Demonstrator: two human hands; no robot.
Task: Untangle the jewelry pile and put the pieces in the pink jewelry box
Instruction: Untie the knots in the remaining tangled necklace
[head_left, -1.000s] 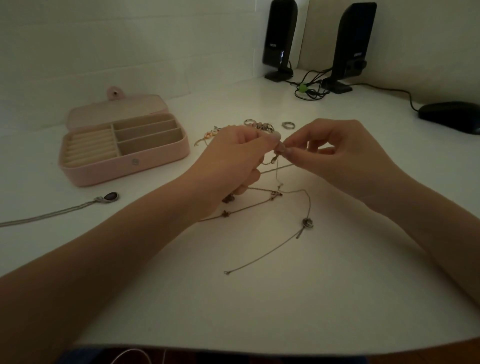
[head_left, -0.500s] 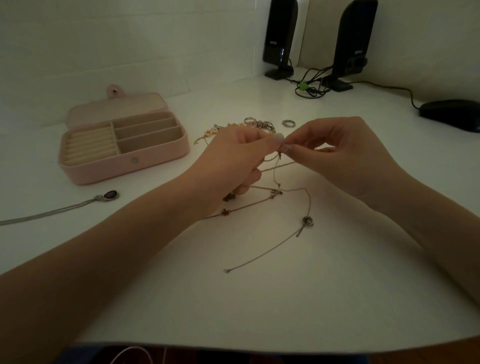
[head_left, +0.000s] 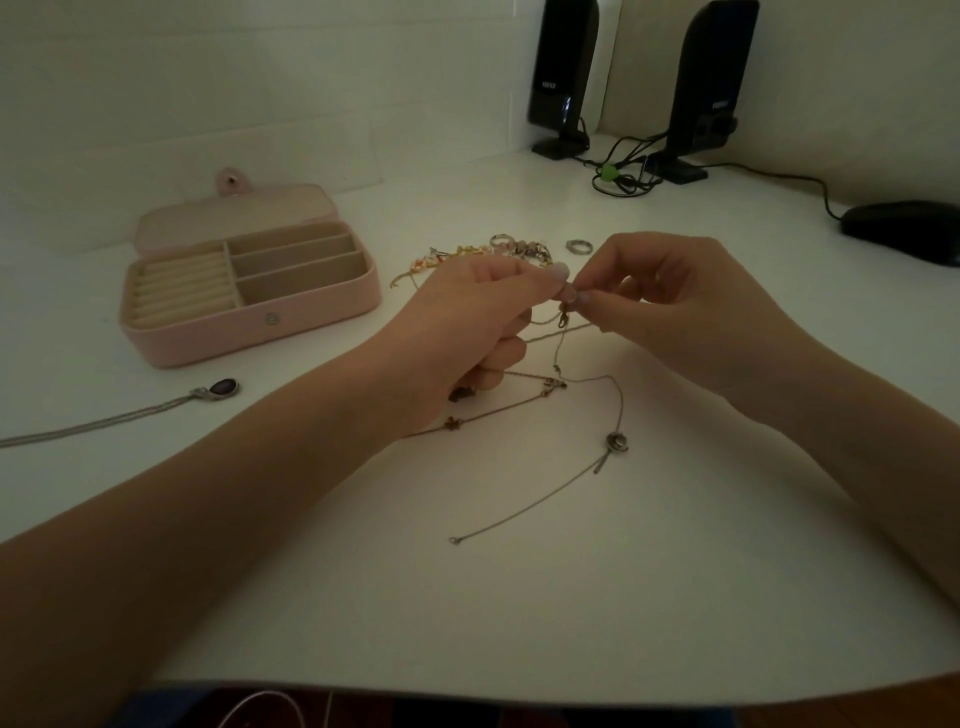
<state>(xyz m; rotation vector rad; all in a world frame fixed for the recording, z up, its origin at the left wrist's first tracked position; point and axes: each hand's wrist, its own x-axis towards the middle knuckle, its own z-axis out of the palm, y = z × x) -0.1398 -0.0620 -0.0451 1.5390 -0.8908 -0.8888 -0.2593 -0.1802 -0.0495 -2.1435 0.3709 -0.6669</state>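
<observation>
Both hands, left hand (head_left: 467, 317) and right hand (head_left: 675, 306), pinch clasp of thin tangled metal chains (head_left: 563, 317); strands trail below grip onto white surface (head_left: 519, 597). Untangling step; next needs gentle pulling apart. Open pink jewelry box (head_left: 249, 296) left of grip.

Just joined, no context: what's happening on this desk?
A person is untangling thin chains. The left hand and right hand both pinch one chain near its clasp, lifted above the white desk; its other strands trail on the surface. The pink jewelry box sits open to the left, compartments apparently empty. A pendant necklace lies in front of it, and rings and a beaded bracelet wait behind the hands.
</observation>
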